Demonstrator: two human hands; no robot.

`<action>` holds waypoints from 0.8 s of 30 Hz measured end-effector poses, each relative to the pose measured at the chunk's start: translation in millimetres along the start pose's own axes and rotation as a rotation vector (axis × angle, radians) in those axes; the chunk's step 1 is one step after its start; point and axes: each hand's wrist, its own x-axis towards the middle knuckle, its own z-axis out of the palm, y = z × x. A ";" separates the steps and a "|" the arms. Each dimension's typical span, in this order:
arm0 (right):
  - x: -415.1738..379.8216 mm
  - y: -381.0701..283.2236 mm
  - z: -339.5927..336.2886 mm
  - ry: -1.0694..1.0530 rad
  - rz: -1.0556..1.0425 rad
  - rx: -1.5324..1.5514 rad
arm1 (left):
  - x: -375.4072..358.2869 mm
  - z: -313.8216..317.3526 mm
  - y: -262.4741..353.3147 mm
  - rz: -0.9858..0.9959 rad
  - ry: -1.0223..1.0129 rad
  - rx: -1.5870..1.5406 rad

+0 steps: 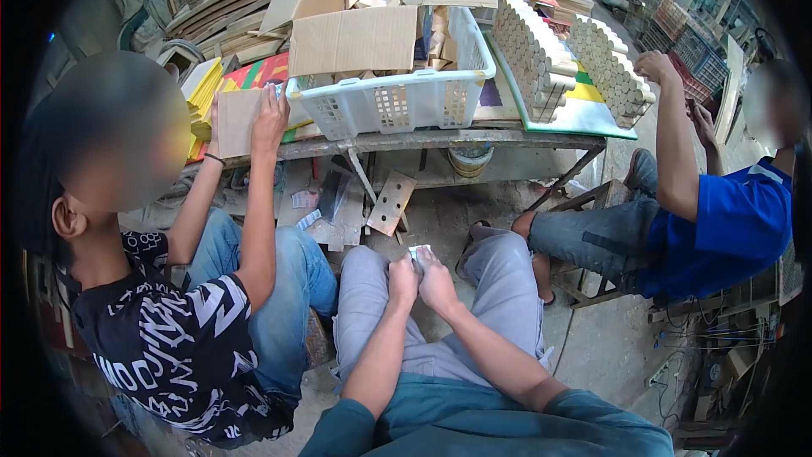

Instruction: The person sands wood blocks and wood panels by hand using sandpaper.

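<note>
Close together between my knees, my left hand [403, 283] and my right hand [436, 280] are both closed. A small whitish piece [419, 250] sticks out at the top between their fingers. Its kind is too small and too covered to make out. Both hands are just above my grey trousers [364, 289], in front of the table. How much of the piece lies inside each palm is hidden.
A white plastic basket [385, 101] holding cardboard and wooden pieces stands on the table [541, 137]. Stacks of round wooden pieces [531, 59] are right of it. On my left, a person [169, 322] holds a flat board [238, 123]; another [719, 220] sits right. A board with holes [391, 203] lies below.
</note>
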 end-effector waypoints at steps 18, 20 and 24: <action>2.6 -5.8 -19.2 0.047 0.080 0.155 | -10.1 -18.9 25.4 0.180 0.002 -0.047; -0.4 -2.9 -15.5 0.304 -0.084 0.227 | -9.4 -15.5 22.9 0.260 0.108 -0.137; 16.6 15.0 -42.2 -0.072 0.356 0.174 | -6.2 -17.1 31.2 0.338 0.157 -0.307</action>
